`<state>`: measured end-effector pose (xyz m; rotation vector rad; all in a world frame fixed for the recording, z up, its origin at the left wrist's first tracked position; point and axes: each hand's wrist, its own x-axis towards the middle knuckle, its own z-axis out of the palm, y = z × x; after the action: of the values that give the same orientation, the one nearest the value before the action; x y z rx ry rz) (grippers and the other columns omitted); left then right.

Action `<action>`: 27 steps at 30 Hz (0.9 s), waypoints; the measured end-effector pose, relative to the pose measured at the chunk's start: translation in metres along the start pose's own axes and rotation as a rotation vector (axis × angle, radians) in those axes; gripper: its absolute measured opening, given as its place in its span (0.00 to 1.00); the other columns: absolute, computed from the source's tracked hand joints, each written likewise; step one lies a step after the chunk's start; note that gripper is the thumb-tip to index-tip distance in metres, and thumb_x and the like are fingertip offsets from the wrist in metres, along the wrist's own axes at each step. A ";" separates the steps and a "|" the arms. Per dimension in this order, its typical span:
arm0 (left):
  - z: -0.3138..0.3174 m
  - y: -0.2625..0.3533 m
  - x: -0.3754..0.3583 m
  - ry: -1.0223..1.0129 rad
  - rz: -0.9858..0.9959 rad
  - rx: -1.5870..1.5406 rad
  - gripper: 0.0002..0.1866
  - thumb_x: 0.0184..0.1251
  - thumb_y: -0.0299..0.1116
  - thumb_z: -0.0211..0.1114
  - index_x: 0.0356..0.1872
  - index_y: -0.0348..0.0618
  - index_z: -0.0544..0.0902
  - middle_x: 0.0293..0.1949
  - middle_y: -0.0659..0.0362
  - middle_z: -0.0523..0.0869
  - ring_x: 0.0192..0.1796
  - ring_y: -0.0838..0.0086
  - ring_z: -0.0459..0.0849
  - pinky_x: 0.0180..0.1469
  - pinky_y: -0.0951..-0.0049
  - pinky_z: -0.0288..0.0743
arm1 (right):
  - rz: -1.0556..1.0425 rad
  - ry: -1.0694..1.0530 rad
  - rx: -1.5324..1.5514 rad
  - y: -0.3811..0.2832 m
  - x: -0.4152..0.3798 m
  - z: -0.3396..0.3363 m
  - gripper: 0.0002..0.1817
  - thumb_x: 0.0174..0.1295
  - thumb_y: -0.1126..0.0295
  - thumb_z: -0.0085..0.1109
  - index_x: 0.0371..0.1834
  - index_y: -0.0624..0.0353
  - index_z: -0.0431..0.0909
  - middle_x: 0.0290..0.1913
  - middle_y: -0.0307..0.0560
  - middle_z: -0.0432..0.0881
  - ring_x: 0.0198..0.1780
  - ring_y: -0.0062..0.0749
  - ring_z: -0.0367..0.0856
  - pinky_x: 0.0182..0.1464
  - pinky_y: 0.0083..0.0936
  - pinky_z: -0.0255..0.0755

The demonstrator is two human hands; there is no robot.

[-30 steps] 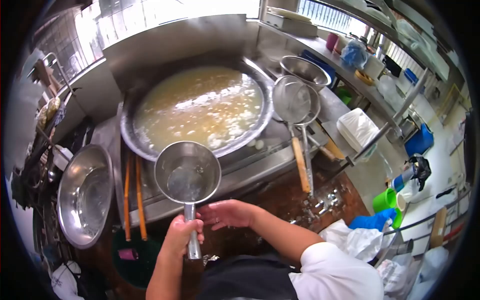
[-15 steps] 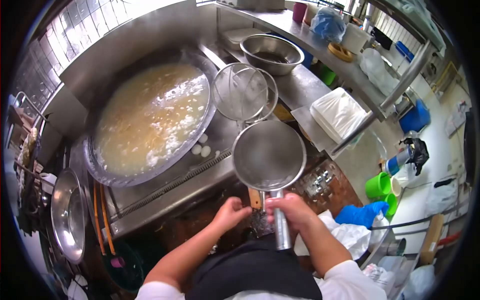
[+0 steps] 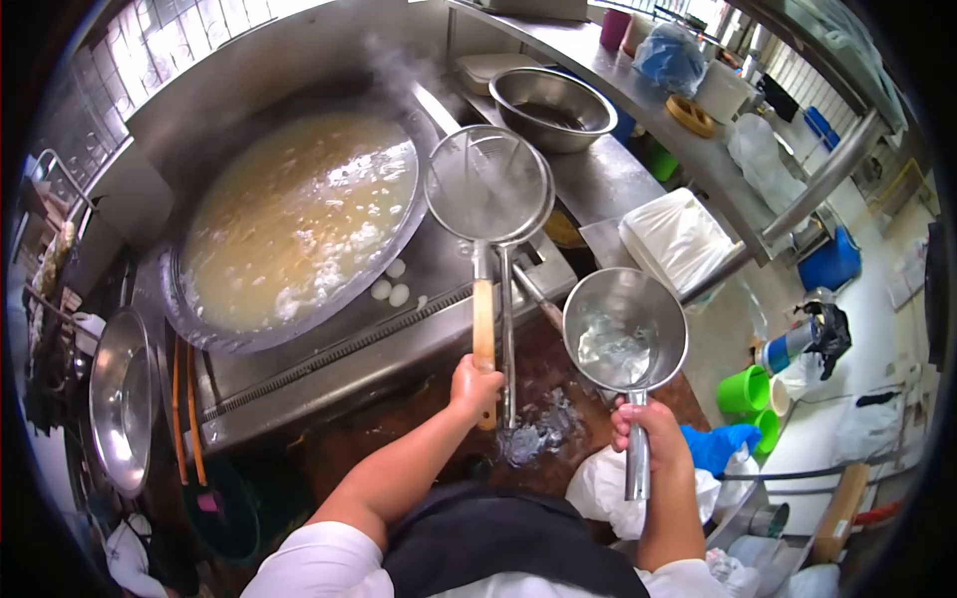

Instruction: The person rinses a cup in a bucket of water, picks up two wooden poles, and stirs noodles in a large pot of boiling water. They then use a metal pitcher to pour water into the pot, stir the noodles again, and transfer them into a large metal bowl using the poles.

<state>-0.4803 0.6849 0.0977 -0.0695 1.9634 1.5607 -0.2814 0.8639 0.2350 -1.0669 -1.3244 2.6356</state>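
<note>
"Looking over the stove (image 3: pixel 329 374) at eight, with open floor (image 3: pixel 399 394) just below its edge?"
"Yes, and into a broad wok (image 3: pixel 299 219) at ten."
"Holding a strainer (image 3: pixel 483 184) at twelve, close beside a second strainer (image 3: pixel 507 339), and a saucepan (image 3: pixel 626 329) at three?"
"Yes: in the left hand (image 3: pixel 474 387) at six, with fingers curled round wood; in the right hand (image 3: pixel 653 434) at four, with fingers wrapped round steel."

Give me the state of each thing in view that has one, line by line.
Wood-handled strainer: held in the left hand, overlapping a metal-handled strainer
Metal dipper: held in the right hand, apparently with clear liquid inside
Wok: filled with cloudy, foamy liquid; steam at its far side
Metal bowl: on the counter, uncovered, contents unclear
Far-left basin: uncovered, contents unclear
</note>
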 end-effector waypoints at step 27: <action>-0.044 0.051 -0.113 -0.903 -0.231 -0.737 0.15 0.57 0.28 0.63 0.44 0.46 0.69 0.21 0.63 0.72 0.17 0.76 0.73 0.18 0.77 0.67 | -0.401 0.242 -0.749 -0.180 0.166 0.066 0.16 0.58 0.64 0.66 0.40 0.65 0.75 0.24 0.42 0.77 0.18 0.25 0.75 0.21 0.20 0.71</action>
<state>-0.4291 0.6234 0.2023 0.0933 0.6322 1.6619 -0.4978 0.9809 0.2955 -0.9644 -2.2342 1.6822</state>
